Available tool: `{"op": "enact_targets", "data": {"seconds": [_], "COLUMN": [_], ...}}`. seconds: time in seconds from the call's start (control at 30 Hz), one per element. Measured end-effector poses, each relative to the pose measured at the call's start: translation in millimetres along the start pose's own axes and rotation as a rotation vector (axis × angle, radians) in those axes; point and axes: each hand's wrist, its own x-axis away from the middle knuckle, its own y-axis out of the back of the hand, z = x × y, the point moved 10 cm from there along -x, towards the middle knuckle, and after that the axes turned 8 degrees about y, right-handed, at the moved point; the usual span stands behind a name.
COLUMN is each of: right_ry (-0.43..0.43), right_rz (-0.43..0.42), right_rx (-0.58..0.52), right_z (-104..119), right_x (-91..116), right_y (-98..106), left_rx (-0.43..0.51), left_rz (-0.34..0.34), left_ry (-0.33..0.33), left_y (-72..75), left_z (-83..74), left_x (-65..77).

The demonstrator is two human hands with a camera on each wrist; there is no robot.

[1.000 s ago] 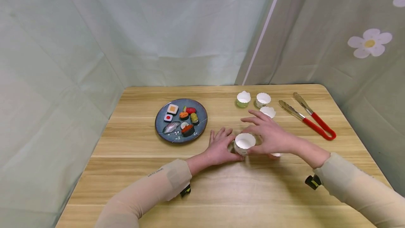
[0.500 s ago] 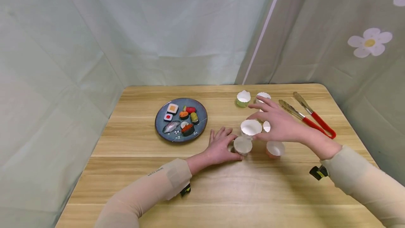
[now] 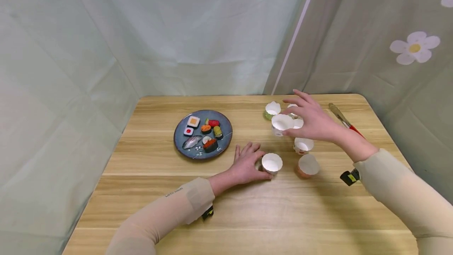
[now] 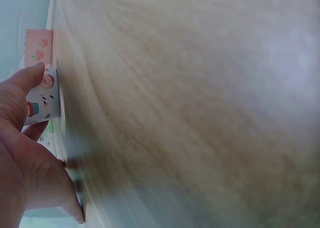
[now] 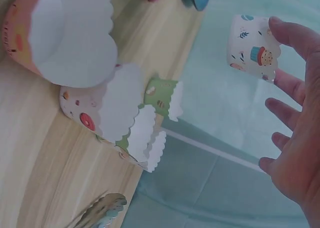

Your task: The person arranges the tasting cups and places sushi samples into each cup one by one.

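Note:
Several paper baking cups with scalloped rims stand on the right half of the table. My left hand point(image 3: 247, 167) rests on the wood, thumb and index finger around a white printed cup point(image 3: 271, 163) that stands upright. Between thumb and fingers, my right hand point(image 3: 315, 121) pinches another white cup point(image 5: 253, 47) with a cupcake print, raised above the table. Beneath and behind the right hand stand a pink cup point(image 3: 308, 166), a cup with red prints point(image 5: 90, 110) and a green cup point(image 3: 273, 110). Two further cups are partly hidden by that hand.
A dark blue plate point(image 3: 226, 129) with several sushi pieces point(image 3: 210, 145) sits left of the hands. Metal tongs point(image 3: 339, 113) with red handles lie at the back right, mostly covered by my right arm. A pale curtain point(image 3: 212, 30) hangs behind the table.
My right hand has lifted the white cup out of the one at my left hand and carried it toward the back of the table. My left hand has stayed in place.

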Motion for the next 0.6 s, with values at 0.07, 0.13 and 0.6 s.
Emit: {"op": "enact_targets", "data": {"seconds": [0.07, 0.13, 0.6], "right_ry": [-0.014, -0.035, -0.162], "right_rz": [-0.001, 0.002, 0.061], "right_rx": [0.006, 0.005, 0.038], "right_z": [-4.6, -9.2, -41.5], "right_x": [-3.5, -6.9, -19.2], "right_y": [0.5, 0.3, -17.4], "left_rx": [-0.002, 0.002, 0.011], "left_rz": [0.007, 0.009, 0.013], "left_ry": [0.002, 0.000, 0.005], "left_y": [0.0, 0.3, 2.0], "left_z": [-0.3, -0.4, -0.4], "left_x": [0.8, 1.6, 4.1]}}
